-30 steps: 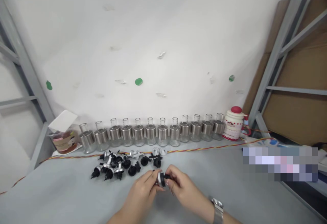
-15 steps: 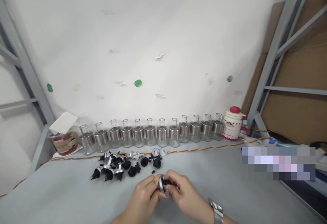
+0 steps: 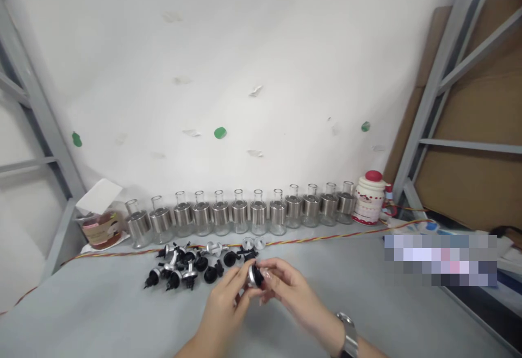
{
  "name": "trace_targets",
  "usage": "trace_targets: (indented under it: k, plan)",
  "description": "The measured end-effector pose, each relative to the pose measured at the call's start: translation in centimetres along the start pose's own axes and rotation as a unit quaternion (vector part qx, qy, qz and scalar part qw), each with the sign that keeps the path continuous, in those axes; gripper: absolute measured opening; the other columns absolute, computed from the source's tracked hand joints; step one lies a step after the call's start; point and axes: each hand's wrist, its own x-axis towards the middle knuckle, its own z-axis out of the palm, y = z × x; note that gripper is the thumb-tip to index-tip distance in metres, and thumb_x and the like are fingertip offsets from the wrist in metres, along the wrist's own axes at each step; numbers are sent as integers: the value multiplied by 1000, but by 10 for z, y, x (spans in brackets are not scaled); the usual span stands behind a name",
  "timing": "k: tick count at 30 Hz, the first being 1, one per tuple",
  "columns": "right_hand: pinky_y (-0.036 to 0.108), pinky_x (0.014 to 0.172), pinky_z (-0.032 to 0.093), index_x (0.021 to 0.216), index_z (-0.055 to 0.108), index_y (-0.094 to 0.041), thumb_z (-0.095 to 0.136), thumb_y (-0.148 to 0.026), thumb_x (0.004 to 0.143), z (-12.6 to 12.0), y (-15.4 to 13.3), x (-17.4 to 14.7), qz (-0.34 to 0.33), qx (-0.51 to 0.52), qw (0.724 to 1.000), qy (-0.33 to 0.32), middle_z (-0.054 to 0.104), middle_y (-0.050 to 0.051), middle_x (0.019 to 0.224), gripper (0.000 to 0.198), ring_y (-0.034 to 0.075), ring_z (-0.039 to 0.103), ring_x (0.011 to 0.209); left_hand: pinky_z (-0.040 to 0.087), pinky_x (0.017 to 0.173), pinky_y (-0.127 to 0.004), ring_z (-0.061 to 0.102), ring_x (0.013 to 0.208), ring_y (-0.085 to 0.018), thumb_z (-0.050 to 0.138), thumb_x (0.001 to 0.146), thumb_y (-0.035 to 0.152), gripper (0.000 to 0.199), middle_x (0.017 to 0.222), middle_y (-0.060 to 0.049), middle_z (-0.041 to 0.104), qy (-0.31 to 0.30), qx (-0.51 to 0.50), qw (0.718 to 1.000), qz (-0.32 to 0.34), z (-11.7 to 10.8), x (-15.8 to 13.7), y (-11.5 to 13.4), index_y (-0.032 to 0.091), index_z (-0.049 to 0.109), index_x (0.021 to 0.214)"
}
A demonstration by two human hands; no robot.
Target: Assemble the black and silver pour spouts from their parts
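Note:
Between my hands is a bottle stopper (image 3: 255,276) with a silver rim and a black plug. My left hand (image 3: 228,298) grips its silver side with thumb and fingers. My right hand (image 3: 287,287) closes its fingers on the black end, hiding most of it. Just beyond my left hand lies a loose pile of similar black and silver stoppers (image 3: 190,276), some on their sides. Two small clear discs (image 3: 259,244) lie at the pile's far right.
Along the wall stands a row of glass bottles (image 3: 258,214) with metal bands and open necks. A white and red jar (image 3: 368,200) ends the row at right; a tub (image 3: 101,230) stands at left. A red-yellow twisted wire (image 3: 318,237) crosses the table.
Both hands have lifted slightly away from me with the stopper, which has turned and shifted a little left. My right fingers now cover more of its black end.

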Motion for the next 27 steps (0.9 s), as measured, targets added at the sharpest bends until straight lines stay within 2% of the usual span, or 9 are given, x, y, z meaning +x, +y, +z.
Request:
trace_targets:
  k: [2,5,10,13,15,18,21,24,27]
  plan:
    - [28,57,45,84,53,-16,58,-49,69,0,0,1,28,41,999,16,56,0,63,36,12,55,54,48,66,-23,55,81,-16,49,79,22,41,98,-5,55,14,7,999,41,-3,0,0,30,46,119]
    - [23,45,43,74,53,-15,51,-57,70,2,1,1,73,64,995,33,53,-1,55,42,10,51,45,44,80,-30,47,99,-20,53,77,22,44,109,-6,47,10,13,997,79,-4,-1,4,34,45,118]
    - [18,33,38,69,53,-12,54,-58,67,5,2,-3,112,84,990,-7,46,-3,52,46,8,47,39,44,78,-33,48,89,-20,50,79,25,47,95,-7,45,-43,47,994,85,2,-6,10,29,39,124]
    - [17,32,37,65,52,-12,56,-54,68,2,3,-2,100,65,993,-6,49,-2,51,41,7,46,37,44,73,-31,48,83,-19,49,79,25,50,89,-6,44,-24,69,992,108,4,-8,10,23,35,127]
    - [17,32,36,64,51,-13,54,-53,69,0,4,0,88,40,995,-8,50,-1,50,41,7,45,36,43,68,-30,48,76,-18,52,77,28,48,85,-6,44,10,71,994,88,4,-8,11,18,39,122]
    - [18,33,35,59,48,-14,48,-57,71,-2,6,3,67,-20,997,14,47,-2,44,45,8,42,34,40,59,-26,46,62,-15,49,77,35,23,72,-1,44,45,30,998,17,7,-7,14,16,52,89]
    - [19,37,35,59,48,-14,43,-57,74,-1,6,2,26,-111,993,28,47,-2,45,46,9,43,38,36,55,-24,43,57,-14,35,84,39,30,61,1,42,34,-36,998,-45,13,-8,17,19,46,64]
    - [20,45,37,61,47,-15,40,-51,80,2,5,-4,-5,-183,983,16,46,-3,50,42,9,45,46,34,54,-23,42,56,-14,33,83,43,33,58,2,42,25,-66,994,-85,20,-10,19,20,42,63]
    - [21,50,37,64,46,-16,35,-47,84,6,3,-11,-16,-204,979,10,44,-3,53,39,10,45,50,34,53,-23,43,54,-14,35,81,46,32,57,2,44,33,-69,991,-109,23,-11,21,20,44,66]
